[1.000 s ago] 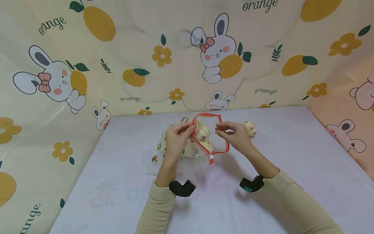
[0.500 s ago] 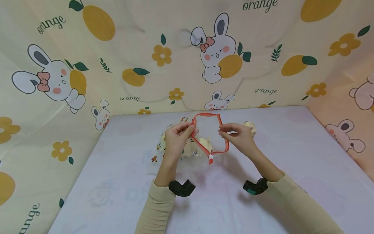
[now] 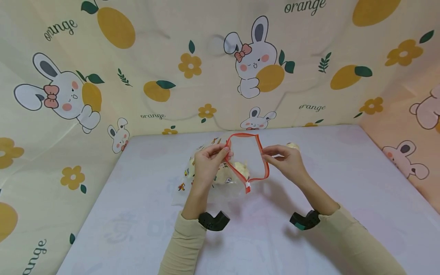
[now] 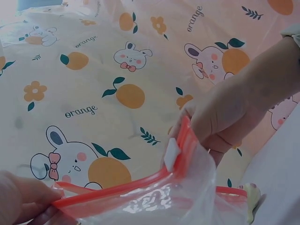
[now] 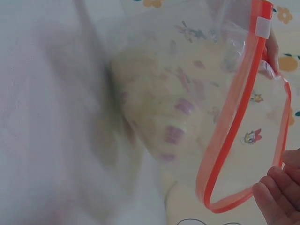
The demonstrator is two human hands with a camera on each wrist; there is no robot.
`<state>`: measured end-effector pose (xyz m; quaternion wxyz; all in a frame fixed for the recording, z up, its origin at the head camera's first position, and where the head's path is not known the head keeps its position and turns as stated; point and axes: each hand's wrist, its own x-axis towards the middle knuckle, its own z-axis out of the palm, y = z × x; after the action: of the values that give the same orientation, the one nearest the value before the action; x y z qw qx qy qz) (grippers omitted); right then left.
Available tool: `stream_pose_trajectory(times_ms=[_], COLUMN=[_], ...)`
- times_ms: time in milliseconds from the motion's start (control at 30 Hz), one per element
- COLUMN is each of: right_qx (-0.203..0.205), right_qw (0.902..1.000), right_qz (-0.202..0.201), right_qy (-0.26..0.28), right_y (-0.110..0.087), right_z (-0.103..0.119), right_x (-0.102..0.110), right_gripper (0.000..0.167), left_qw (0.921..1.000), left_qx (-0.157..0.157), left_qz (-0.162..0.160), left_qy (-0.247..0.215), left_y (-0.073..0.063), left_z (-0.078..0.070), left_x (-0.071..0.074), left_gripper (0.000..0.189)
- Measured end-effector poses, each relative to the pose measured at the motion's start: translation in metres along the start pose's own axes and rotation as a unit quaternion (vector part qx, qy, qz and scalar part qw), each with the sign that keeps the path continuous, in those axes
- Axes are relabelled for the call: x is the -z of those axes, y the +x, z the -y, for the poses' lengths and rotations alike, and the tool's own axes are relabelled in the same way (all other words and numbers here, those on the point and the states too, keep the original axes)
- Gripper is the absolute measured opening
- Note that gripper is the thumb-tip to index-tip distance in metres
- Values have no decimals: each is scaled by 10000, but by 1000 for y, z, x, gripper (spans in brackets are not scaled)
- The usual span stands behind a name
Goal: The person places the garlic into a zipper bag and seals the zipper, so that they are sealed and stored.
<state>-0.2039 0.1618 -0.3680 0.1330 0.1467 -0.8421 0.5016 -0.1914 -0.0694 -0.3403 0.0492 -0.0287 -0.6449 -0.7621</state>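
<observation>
Red-rimmed bag, between both hands, rim pinched.

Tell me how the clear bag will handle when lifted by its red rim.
The bag is probably floppy: it looks thin and wrinkled. Its red rim seems stiffer, standing open in a loop. The pale contents bulge inside, so weight will likely hang below the rim.

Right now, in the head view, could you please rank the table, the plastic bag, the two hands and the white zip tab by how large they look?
1. Table
2. Plastic bag
3. Left hand and right hand, too alike to rank apart
4. White zip tab
</observation>
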Motion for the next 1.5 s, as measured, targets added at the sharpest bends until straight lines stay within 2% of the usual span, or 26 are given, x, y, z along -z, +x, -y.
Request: stream_pose_trajectory(times_ms=[167,567,1033,1267,1500], right_qx=[-99,-93,-275,-291,-386], right_qw=[9997,9999,9993,9992,9982], right_qz=[-27,-96,-169,-218,-308], right_qy=[-226,-69,-202,-143,-353], right_y=[1,1,3,4,5], right_z=[-2,-7,-19,-24,-32], right_x=[4,15,24,29,34], right_gripper=[24,24,24,24,25], left_qw=[9999,9996,9999,9999,10000], left_qx=[-20,43,95,50,38], left_qz=[1,-31,-32,-23,-8], left_qy=[103,261,60,107,40], left_y=[1,0,0,0,-1], left_z=[0,1,2,1,0], left_x=[0,0,1,1,1], left_gripper=[20,21,21,21,20])
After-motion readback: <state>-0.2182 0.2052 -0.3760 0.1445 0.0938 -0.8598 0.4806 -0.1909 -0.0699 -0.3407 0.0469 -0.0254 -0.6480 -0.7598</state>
